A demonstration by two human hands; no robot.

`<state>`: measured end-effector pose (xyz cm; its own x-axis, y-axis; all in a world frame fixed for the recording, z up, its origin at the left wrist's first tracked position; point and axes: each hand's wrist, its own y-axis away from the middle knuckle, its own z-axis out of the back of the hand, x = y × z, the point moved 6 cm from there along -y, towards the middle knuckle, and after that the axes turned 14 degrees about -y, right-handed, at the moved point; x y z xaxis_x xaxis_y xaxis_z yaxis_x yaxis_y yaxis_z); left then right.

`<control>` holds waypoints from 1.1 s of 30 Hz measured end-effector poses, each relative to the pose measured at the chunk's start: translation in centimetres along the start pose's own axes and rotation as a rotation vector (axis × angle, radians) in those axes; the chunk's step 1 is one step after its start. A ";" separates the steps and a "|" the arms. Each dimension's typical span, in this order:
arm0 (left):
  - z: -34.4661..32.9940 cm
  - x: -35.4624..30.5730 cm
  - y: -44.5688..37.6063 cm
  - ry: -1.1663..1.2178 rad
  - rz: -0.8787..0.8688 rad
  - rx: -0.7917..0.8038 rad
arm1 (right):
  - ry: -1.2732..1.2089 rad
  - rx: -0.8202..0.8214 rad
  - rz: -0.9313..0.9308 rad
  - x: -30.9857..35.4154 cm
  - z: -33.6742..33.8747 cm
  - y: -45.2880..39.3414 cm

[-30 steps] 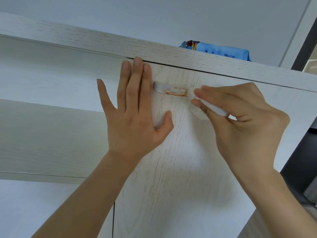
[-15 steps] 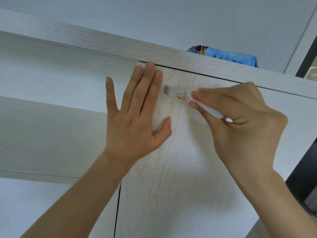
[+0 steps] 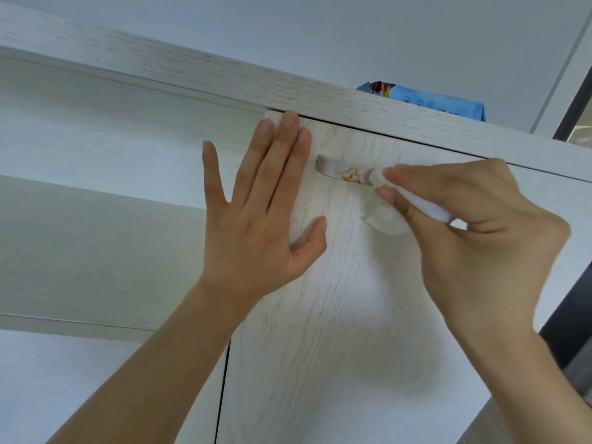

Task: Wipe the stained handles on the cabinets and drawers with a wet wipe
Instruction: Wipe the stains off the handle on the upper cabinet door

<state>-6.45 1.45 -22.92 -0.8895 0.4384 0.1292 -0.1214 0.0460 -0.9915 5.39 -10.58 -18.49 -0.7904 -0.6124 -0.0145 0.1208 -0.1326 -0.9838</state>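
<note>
blue wipes packet [image 3: 439,104] atop cabinet, small printed icons, no text legible

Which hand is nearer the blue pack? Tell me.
Right. The right hand pinches a wipe on the handle, below the blue pack; the left hand lies flat on the door, farther left.
</note>
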 end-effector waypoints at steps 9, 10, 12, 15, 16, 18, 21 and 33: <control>0.0 0.1 0.1 0.032 0.010 -0.008 | 0.034 0.043 0.083 0.3 -1.3 -0.3; 0.0 0.1 0.1 0.032 0.011 -0.012 | 0.037 0.049 0.089 0.3 -1.3 -0.4; 0.0 0.0 0.1 0.037 0.010 -0.013 | 0.052 0.060 0.088 0.4 -1.4 -0.4; 0.0 0.0 0.2 0.049 0.011 -0.012 | 0.067 0.017 0.096 0.5 -1.4 -0.2; -0.1 0.0 0.2 0.051 0.011 -0.013 | 0.063 0.018 0.102 0.5 -1.6 -0.2; -0.1 0.0 0.2 0.057 0.011 -0.015 | 0.048 0.043 0.109 0.6 -1.7 -0.4; 0.0 0.1 0.3 0.084 0.013 -0.020 | 0.028 0.033 0.076 0.4 -0.7 -0.4; 0.1 0.5 0.4 0.135 0.011 -0.043 | 0.068 0.039 0.125 0.8 -2.3 -0.5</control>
<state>-6.96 1.58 -23.23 -0.8230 0.5555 0.1183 -0.0906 0.0772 -0.9929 3.33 -9.23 -18.43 -0.8062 -0.5723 -0.1500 0.2434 -0.0898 -0.9657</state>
